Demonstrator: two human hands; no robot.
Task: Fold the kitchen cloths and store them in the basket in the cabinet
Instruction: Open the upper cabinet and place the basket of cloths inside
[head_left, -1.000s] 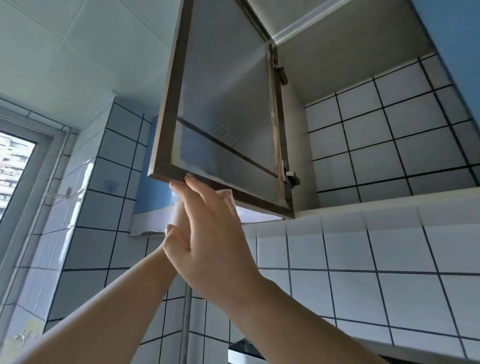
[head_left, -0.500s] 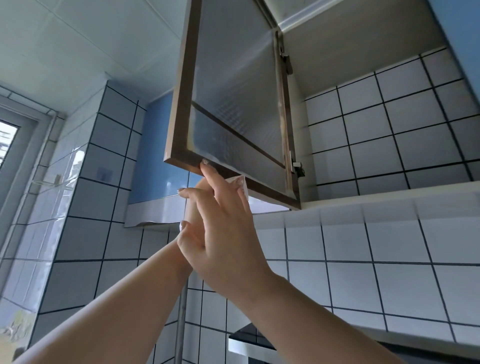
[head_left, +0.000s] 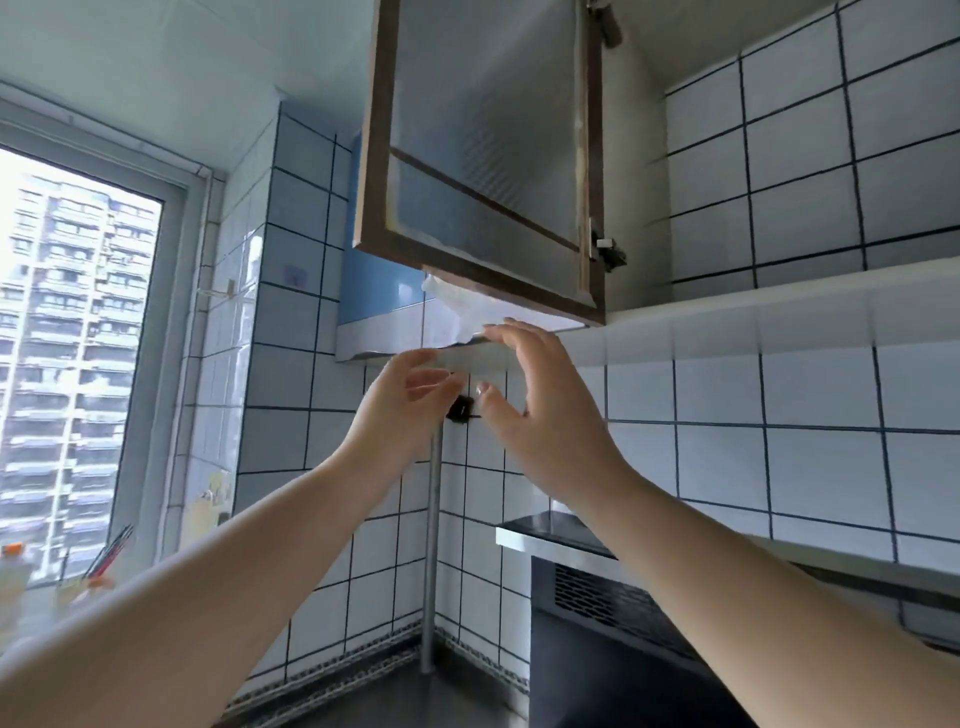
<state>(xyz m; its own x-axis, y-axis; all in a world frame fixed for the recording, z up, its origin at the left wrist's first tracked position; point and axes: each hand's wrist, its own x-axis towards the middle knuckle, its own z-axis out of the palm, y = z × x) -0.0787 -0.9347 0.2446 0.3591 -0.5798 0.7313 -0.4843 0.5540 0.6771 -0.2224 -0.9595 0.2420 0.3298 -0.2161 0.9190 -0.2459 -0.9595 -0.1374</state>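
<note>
The wall cabinet's door (head_left: 483, 156), frosted glass in a brown frame, stands swung open above me. A white crumpled flap (head_left: 452, 304) hangs from its lower edge. The cabinet's tiled inside (head_left: 810, 171) shows to the right; no basket or cloth is visible in it. My left hand (head_left: 400, 402) is raised below the door, fingers loosely spread and holding nothing. My right hand (head_left: 540, 400) is beside it, fingers straight and its fingertips just under the white flap; whether they touch it I cannot tell.
A blue water heater (head_left: 379, 291) hangs left of the door. A metal pipe (head_left: 434, 545) with a black valve (head_left: 460, 408) runs down the corner. A dark range hood (head_left: 623, 597) juts out at lower right. A window (head_left: 78, 364) fills the left.
Both hands have come off the door's lower edge and dropped below it, moving apart. The view has tilted down, bringing the window and range hood in.
</note>
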